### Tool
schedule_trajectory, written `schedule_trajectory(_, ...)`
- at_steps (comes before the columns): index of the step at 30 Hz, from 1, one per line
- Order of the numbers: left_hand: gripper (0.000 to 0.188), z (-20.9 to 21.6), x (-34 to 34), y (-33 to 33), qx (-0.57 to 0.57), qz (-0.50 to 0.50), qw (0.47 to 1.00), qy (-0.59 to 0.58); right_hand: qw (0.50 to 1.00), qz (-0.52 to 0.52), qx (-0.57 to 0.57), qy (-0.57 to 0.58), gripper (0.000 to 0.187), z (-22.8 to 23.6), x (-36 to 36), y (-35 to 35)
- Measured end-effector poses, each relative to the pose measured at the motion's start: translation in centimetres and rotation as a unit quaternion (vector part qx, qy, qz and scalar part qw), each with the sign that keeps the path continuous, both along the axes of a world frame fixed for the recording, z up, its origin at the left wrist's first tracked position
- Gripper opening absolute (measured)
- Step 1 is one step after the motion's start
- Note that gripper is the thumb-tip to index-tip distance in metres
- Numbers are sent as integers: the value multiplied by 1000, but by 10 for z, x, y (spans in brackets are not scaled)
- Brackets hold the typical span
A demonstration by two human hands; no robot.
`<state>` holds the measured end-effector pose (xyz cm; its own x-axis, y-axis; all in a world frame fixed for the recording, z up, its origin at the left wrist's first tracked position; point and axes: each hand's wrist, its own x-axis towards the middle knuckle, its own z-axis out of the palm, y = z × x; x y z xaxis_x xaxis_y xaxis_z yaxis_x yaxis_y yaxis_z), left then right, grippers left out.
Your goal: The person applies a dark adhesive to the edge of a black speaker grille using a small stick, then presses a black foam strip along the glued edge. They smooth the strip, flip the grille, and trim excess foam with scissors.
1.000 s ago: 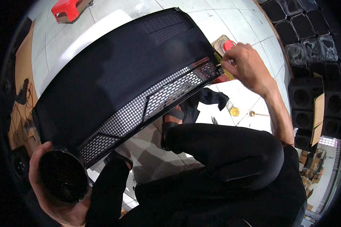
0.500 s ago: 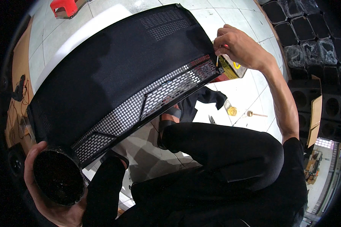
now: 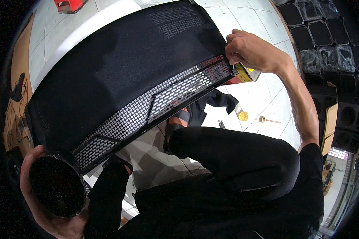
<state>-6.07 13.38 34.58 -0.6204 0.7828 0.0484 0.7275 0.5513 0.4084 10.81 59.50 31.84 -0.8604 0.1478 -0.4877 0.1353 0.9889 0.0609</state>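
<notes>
A long, curved black grille panel (image 3: 123, 63), with rows of punched holes along its near edge, slants across the view. Dark fabric seems to cover most of it. My left hand (image 3: 32, 201), low on the left, is wrapped round a round can (image 3: 76, 167) with a dark inside, close to the panel's near left corner. At the panel's right end, my right hand (image 3: 253, 51) has its fingers pinched together at the corner. What they grip is hidden behind them.
Behind the right hand stands a yellow-and-red box (image 3: 243, 75). A small jar of yellow liquid (image 3: 243, 116), a round-headed stick (image 3: 262, 119) and black cloth (image 3: 223, 101) lie on the tiled floor. A red stool (image 3: 70, 4) is at the top left; speaker boxes (image 3: 349, 113) stand right.
The panel and my left hand with the can have shifted slightly left. My right fingers have moved a little lower at the corner; the thin pale stick seen below them is now hidden.
</notes>
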Motion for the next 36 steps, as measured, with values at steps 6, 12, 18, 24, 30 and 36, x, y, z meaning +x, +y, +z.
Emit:
schedule_trajectory(6,87,-1,-7,-3,29,-50,998,19,996,28,-20,82,10,-3,8,13)
schedule_trajectory(12,94,-3,2,9,88,-28,994,-65,963,37,-88,252,13,29,12,7)
schedule_trajectory(18,88,12,22,21,163,23,966,-198,914,-63,-190,353,16,71,15,-29)
schedule_trajectory(24,81,-4,21,37,169,-81,965,-181,855,36,-238,459,21,120,25,-95)
schedule_trajectory(30,75,19,36,41,190,-85,967,-145,835,47,-336,433,16,126,-4,-192)
schedule_trajectory(36,75,23,36,32,242,-109,962,-69,843,145,-236,462,15,111,-13,-208)
